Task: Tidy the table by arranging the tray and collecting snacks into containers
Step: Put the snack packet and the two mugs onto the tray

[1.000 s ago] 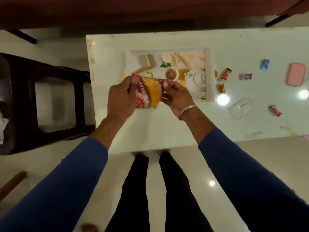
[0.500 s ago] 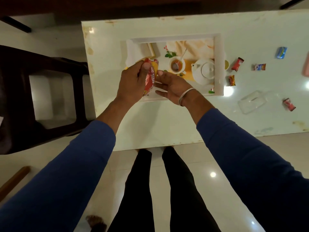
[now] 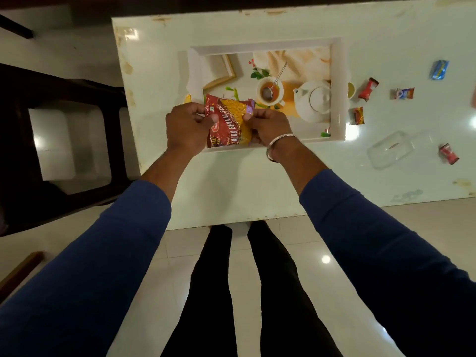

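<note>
A red and yellow snack packet (image 3: pixel 230 122) is held flat above the near left corner of the white tray (image 3: pixel 338 88), whose floor carries a printed tea picture. My left hand (image 3: pixel 186 128) pinches the packet's left edge, and my right hand (image 3: pixel 270 126) pinches its right edge. Several small wrapped candies lie on the table to the right of the tray: a red one (image 3: pixel 368 89), a dark one (image 3: pixel 358 115), a multicoloured one (image 3: pixel 403 93), a blue one (image 3: pixel 440 69) and another red one (image 3: pixel 449 154). A clear plastic container (image 3: pixel 390 149) lies near them.
The white table (image 3: pixel 242 186) ends just in front of my legs. A dark chair (image 3: pixel 59 140) stands at the table's left end. Glossy floor tiles (image 3: pixel 332 253) lie below.
The packet was turned edge-on in my left hand alone half a second ago; now it faces up again with both hands pinching its sides. The view shifted closer to the tray.
</note>
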